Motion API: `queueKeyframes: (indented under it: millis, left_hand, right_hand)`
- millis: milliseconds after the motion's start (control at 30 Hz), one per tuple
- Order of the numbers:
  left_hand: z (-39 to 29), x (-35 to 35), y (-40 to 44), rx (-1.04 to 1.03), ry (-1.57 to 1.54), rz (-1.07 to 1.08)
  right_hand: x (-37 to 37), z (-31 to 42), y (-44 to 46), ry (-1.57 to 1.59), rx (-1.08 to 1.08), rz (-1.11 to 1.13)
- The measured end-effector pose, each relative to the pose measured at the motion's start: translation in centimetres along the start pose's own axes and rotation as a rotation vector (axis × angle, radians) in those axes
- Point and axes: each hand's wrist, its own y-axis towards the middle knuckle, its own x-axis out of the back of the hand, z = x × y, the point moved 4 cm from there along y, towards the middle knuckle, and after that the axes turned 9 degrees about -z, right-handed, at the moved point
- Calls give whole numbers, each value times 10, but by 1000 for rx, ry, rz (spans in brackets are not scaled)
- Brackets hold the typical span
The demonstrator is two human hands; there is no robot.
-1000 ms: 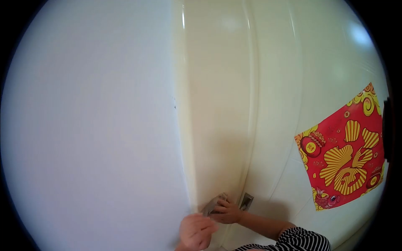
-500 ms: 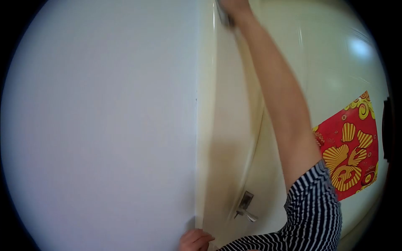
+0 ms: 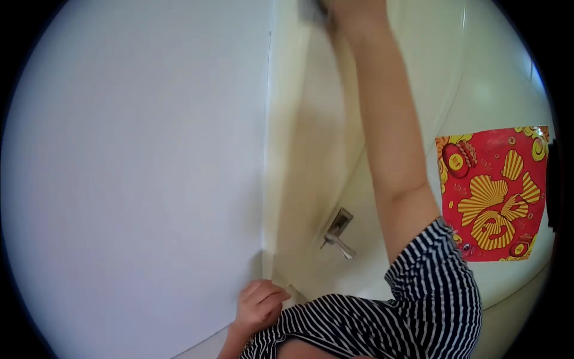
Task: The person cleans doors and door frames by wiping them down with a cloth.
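Wall: a broad pale wall [image 3: 149,179] fills the left side.
Door: a cream door [image 3: 454,66] spans the right side, behind the raised arm.
Frame: a cream door frame [image 3: 314,167] runs upward between wall and door.
Shirt: a black-and-white striped shirt [image 3: 439,293], worn by the person, across the lower right.
Poster: a red-and-yellow poster [image 3: 487,194] on the door, its lower left corner behind the striped sleeve.
Right hand: stretched up to the top edge, the right hand [image 3: 359,15] is partly cut off and blurred, closed around a cloth.
Left hand: low beside the frame's lower end, the left hand [image 3: 260,304] has its fingers curled inward; cannot tell whether it holds anything.
Cloth: the grey cloth [image 3: 312,13] is at the top of the frame, smeared by blur; cannot tell how firmly it presses.
Handle: a metal door handle [image 3: 336,232], below the right forearm, untouched.
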Motion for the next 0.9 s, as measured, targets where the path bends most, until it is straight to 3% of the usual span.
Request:
queueKeyframes:
  millis: [67, 200, 333, 400, 533, 633, 733, 900]
  left_hand:
    - [-1, -4, -6, 18, 3, -6]
    - [-4, 3, -21, 49, 10, -34]
    - [-13, 17, -34, 89, 66, -10]
    - [-15, 21, -45, 107, 113, -26]
    - [-19, 29, -66, 144, 136, -9]
    - [-21, 32, -69, 148, 156, -61]
    - [-26, 35, -64, 149, 162, -89]
    - [-25, 36, -73, 175, 187, -82]
  right_hand:
    - [16, 21, -56, 5, -159, 71]
    - [58, 66, -197, 35, -112, 58]
    - [131, 137, -390, -40, -210, 279]
    - [164, 162, -456, 7, -134, 456]
    - [171, 159, -436, 4, -129, 636]
    - [136, 120, -371, -43, -136, 415]
    - [81, 72, -250, -75, -239, 222]
    - [16, 18, -76, 40, -108, -1]
